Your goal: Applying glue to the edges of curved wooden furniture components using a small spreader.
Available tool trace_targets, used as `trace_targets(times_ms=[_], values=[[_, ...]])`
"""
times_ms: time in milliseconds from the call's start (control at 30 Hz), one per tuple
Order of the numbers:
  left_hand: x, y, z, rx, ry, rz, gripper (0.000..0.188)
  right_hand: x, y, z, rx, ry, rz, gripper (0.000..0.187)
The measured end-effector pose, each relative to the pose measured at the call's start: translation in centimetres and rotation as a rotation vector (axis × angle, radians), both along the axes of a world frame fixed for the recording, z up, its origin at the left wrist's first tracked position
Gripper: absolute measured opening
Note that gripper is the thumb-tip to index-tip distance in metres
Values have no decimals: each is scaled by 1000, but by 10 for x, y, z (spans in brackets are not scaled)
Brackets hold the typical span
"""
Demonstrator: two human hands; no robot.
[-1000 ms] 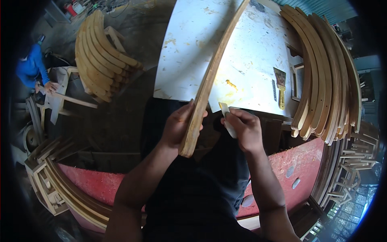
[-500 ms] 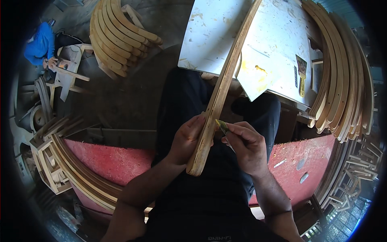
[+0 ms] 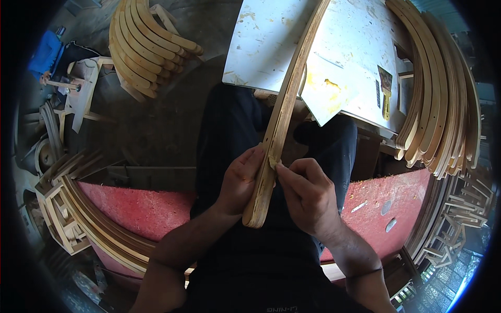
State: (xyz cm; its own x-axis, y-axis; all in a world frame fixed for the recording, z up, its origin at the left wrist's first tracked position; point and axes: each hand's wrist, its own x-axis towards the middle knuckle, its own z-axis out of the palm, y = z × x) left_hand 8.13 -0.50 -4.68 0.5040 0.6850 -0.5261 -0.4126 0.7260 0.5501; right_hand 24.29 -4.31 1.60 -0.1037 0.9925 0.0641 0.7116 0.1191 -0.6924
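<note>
A long wooden strip with a rounded near end slants from my lap up over the white board. My left hand is closed around its left side near that end. My right hand pinches a small flat scraper, mostly hidden by my fingers and smeared with yellowish putty, against the strip's right side. Cracks and rough patches run along the wood there. Beyond my right hand, a pointed white palette sheet carries dabs of yellow putty and lies over the board's near edge.
The stained white board holds a putty knife at its right. Curved wooden slats are stacked at the right, more slats at far left. A red panel spans behind my legs. A person in blue works at far left.
My right hand has moved slightly left and turned, bringing the scraper from beside the strip onto its surface. My left hand keeps its hold. The person in blue has shifted.
</note>
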Motion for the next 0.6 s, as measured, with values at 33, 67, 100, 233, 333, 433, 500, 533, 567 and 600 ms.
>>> trace_targets(times_ms=[33,67,100,233,333,433,500,533,567,600], values=[[0,0,0,-2,0,0,51,0,-1,1,2,-1,14,28],[0,1,1,6,23,-3,51,-1,-2,3,5,-2,28,27],[0,1,1,12,46,-8,51,0,-2,3,2,-3,26,27],[3,1,2,-72,31,16,50,0,-2,9,44,-102,125,30],[3,1,3,-93,15,34,49,1,-1,16,48,-142,182,31],[3,1,5,-82,72,24,47,2,-2,21,39,-186,228,34],[2,2,4,-84,92,-4,46,3,-4,22,24,-201,238,35],[2,1,2,-85,93,-4,46,3,-5,23,19,-225,265,35],[2,0,-1,-87,102,7,45,4,-6,24,14,-250,293,34],[3,0,-3,-90,110,18,44,4,-7,26,12,-250,293,34]])
